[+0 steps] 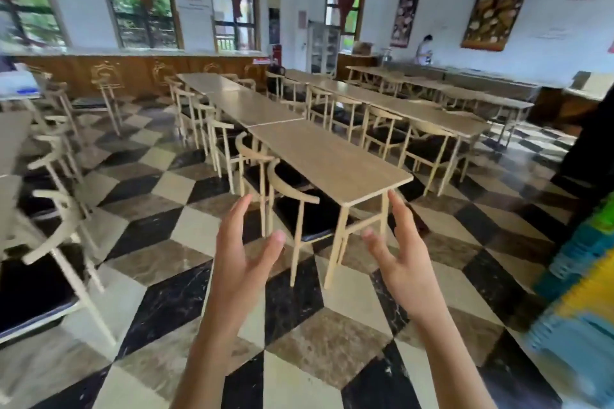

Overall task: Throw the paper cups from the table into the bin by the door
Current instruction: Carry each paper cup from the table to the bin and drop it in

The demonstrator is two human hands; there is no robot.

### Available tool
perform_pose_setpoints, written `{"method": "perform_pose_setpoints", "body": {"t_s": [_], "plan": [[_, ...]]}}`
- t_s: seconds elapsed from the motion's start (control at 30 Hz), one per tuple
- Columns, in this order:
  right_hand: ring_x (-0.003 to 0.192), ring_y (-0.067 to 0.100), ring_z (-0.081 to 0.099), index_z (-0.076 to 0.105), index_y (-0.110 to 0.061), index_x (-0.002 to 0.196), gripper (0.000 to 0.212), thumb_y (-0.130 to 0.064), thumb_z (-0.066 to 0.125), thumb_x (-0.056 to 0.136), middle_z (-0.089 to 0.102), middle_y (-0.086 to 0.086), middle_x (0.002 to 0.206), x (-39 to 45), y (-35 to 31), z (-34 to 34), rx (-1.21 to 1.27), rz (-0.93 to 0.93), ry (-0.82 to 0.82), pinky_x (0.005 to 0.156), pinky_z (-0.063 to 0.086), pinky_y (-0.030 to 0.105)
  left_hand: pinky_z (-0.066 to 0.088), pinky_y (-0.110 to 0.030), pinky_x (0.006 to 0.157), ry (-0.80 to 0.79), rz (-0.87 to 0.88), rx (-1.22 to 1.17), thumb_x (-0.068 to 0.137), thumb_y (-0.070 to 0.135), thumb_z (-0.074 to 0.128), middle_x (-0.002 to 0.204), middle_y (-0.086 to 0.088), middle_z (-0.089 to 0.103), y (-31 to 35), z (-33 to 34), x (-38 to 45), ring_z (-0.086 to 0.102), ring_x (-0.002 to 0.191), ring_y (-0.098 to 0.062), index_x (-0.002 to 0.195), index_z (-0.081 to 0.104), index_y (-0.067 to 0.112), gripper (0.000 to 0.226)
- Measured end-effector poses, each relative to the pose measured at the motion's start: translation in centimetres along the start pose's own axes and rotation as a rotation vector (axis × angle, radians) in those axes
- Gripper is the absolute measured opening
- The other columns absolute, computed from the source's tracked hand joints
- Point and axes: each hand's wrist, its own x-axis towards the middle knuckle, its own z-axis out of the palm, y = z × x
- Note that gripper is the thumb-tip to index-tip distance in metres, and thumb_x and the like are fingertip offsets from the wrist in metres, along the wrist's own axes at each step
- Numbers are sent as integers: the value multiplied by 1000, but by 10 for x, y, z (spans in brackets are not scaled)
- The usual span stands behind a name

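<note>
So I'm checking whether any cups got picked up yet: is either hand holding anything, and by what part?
Nothing is held. The left hand and right hand are both open and empty, palms facing each other above the floor, in front of the nearest table.

Row of desks [327, 159] runs from centre toward 11 o'clock, chairs [292, 199] tucked along its left side. Second desk row [428, 113] parallel at 1 o'clock, third [481, 95] behind it. Loose chairs [63, 226] at 9 o'clock. Stacked crates [578, 276] at 3 o'clock. Windows [139, 0] along the far wall, 10 to 12 o'clock. Cabinet [324, 46] at 12 o'clock.
</note>
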Motion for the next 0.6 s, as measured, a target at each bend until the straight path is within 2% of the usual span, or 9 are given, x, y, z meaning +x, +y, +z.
{"method": "perform_pose_setpoints", "body": {"t_s": [0.1,0.13,0.2,0.27,0.33,0.4,0.5,0.6], "plan": [[141,-10,19,18,-38,153,77,-62,50,87,22,-27,152,4,-52,97,67,-71,-134,112,21,21,34,-22,105,169,-25,47,83,61,60,142,50,28,-20,-106,-12,28,138,16,142,32,61,65],[141,-11,19,18,-38,152,77,-62,50,86,21,-27,153,3,-70,132,99,-92,-182,112,21,19,32,-23,106,224,-39,82,83,60,60,140,51,28,-27,-143,-18,27,137,17,141,32,61,65],[138,-20,14,18,-39,152,79,-63,50,85,18,-29,153,-3,-110,206,174,-140,-277,108,18,8,31,-24,108,336,-74,151,82,62,59,141,49,31,-39,-219,-31,30,136,16,138,30,65,63],[136,-24,13,19,-35,153,80,-62,48,84,18,-29,152,-14,-151,279,227,-177,-375,108,18,5,35,-31,111,452,-106,212,81,63,58,144,37,40,-50,-294,-47,37,137,7,137,32,63,62],[140,-15,16,18,-37,153,79,-65,45,84,20,-29,153,-30,-193,343,281,-189,-487,115,21,18,37,-34,112,576,-127,269,80,62,58,138,38,44,-55,-361,-66,39,133,10,136,36,58,61],[142,-9,20,19,-45,150,73,-66,46,86,23,-29,154,-49,-231,401,349,-199,-598,117,22,27,37,-28,109,694,-153,310,78,63,58,133,43,43,-57,-421,-87,39,131,12,133,38,61,59],[141,-10,22,22,-47,149,71,-61,52,86,26,-26,155,-77,-282,476,462,-231,-743,116,23,29,34,-23,104,822,-178,378,80,66,59,133,47,40,-58,-493,-120,39,131,12,141,39,52,66],[142,-9,22,23,-42,150,72,-54,57,88,25,-26,156,-102,-326,543,532,-272,-883,117,24,27,34,-25,105,950,-212,433,82,66,59,135,42,42,-63,-553,-148,38,132,10,142,39,47,66]]}}
